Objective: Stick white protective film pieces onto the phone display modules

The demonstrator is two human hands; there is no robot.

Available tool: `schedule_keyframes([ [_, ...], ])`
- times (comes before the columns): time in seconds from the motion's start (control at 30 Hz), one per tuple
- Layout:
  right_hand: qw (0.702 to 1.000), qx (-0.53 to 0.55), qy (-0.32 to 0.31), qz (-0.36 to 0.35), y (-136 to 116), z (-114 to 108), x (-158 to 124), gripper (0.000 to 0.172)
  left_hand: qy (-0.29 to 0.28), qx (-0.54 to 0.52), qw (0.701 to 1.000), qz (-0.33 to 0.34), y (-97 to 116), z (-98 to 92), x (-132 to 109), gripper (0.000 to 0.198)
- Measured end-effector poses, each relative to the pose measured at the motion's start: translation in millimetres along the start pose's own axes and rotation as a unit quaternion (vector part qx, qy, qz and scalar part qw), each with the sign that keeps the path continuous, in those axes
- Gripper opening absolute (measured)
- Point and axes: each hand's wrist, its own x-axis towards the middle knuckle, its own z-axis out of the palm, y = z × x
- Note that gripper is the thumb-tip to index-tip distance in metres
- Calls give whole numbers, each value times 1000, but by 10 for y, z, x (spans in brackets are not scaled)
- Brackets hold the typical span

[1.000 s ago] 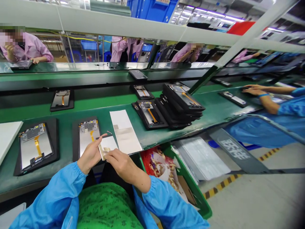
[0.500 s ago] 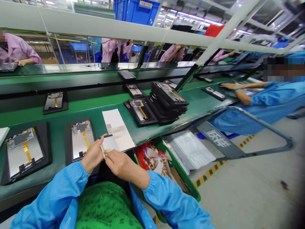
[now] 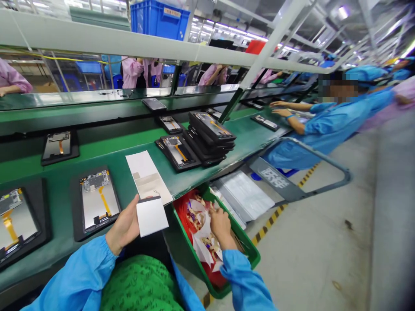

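Observation:
My left hand (image 3: 126,224) is closed on the left edge of a flat white battery (image 3: 152,217), which has a dark strip and thin wires along its top. My right hand (image 3: 221,226) reaches into a green bin (image 3: 251,250) of paper scraps. Its fingers are curled together among tan and white pieces (image 3: 202,248); what they hold, if anything, cannot be made out. A white sheet with a greyish band (image 3: 147,168) lies on the bench just beyond the battery. Left of my left hand, an opened tablet (image 3: 97,201) with an orange ribbon cable rests on a dark pad.
More opened tablets lie on the green bench (image 3: 129,147), with a stack of black tablet casings (image 3: 210,138) further right. A grey trolley handle (image 3: 346,172) and plastic sheets (image 3: 243,196) stand beyond the bin. A co-worker in blue (image 3: 330,125) works at the right.
My right hand has left the battery and moved right and down into the bin. The battery stays in my left hand, its white face now in fuller view. The camera view has turned right.

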Motion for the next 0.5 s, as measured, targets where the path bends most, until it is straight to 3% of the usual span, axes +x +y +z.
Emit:
schedule_keyframes([
  [0.07, 988, 79, -29, -126, -277, 5, -221, 31, 10, 9, 999, 33, -71, 68, 5, 56],
  [0.13, 936, 180, -78, -292, -717, -4, -498, 57, 14, 20, 997, 80, -139, 176, -14, 57],
  [0.2, 878, 239, -106, -401, -1176, -14, -758, 80, 15, 36, 991, 127, -160, 266, -71, 60],
  [0.3, 828, 324, -128, -439, -1716, -10, -980, 76, 54, 131, 971, 193, -42, 223, -268, 59],
  [0.43, 763, 459, -237, -388, -2181, -8, -1066, 52, 246, 313, 872, 284, 176, -202, -748, 63],
  [0.5, 739, 457, -283, -407, -2385, -34, -1147, 46, 322, 291, 859, 272, 214, -439, -980, 75],
])
